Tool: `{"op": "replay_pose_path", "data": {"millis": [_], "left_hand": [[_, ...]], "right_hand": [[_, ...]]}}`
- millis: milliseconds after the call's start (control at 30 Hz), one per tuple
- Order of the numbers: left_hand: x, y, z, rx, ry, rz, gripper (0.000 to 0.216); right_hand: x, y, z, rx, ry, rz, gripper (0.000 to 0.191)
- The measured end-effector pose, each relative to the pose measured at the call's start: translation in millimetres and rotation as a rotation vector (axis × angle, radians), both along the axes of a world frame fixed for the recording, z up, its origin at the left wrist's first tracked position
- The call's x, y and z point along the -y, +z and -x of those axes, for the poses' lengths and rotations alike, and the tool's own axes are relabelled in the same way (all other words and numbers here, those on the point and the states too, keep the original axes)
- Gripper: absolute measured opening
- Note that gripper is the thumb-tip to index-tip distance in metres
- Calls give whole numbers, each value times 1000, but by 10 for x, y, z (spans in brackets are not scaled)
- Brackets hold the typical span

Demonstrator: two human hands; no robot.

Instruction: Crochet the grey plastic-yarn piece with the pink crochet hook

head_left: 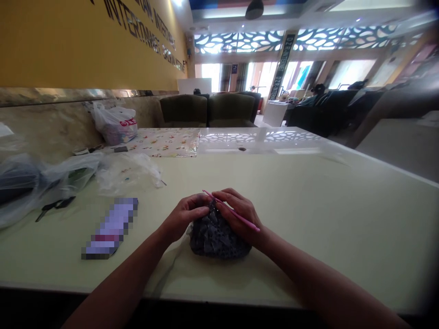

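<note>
A dark grey crocheted piece [219,235] with a ruffled, openwork surface sits on the pale table in front of me. My left hand [192,212] pinches its top edge between thumb and fingers. A pink crochet hook [242,218] lies slantwise in my right hand [238,208], its tip up by the left fingertips and its end near my right wrist. The right fingers also rest against the upper right of the crocheted piece. A thin strand of yarn [174,260] seems to run from the piece down toward the table's front edge.
A phone [111,228], blurred out, lies left on the table [308,219]. Beyond it are black-handled scissors [55,208] and crumpled clear plastic bags [126,176]. A filled white carrier bag [116,123] stands by the wall near a patterned cloth [168,140]. Dark chairs [233,109] stand behind.
</note>
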State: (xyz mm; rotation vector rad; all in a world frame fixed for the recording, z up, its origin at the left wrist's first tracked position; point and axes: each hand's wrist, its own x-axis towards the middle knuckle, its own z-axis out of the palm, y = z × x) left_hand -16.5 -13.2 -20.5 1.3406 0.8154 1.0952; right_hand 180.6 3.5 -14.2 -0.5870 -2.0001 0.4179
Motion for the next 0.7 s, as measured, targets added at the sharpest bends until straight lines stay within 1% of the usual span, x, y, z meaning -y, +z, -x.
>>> {"op": "replay_pose_path", "data": {"millis": [67,167,333,467,500,600,700], "left_hand": [[-15,-25,10,32,2,45,26],[-32,-44,22,44,40,58,32],[-33,-9,32,59,36,85,41],[-21,20,12,62,34,99,56],[-21,25,11,63,35,103,57],[-30,33,30,82,12,142,51],[-46,50,76,109,-19,173,47]], "right_hand": [[-19,3,-15,12,2,-23,25],[-55,6,-49,53,-7,-101,25],[-135,-3,-95,120,0,-167,26],[-124,-12,-92,124,9,-207,25],[-110,-8,-91,116,5,-204,25],[-65,27,-104,82,12,-149,24],[-53,93,-150,76,90,-21,23]]}}
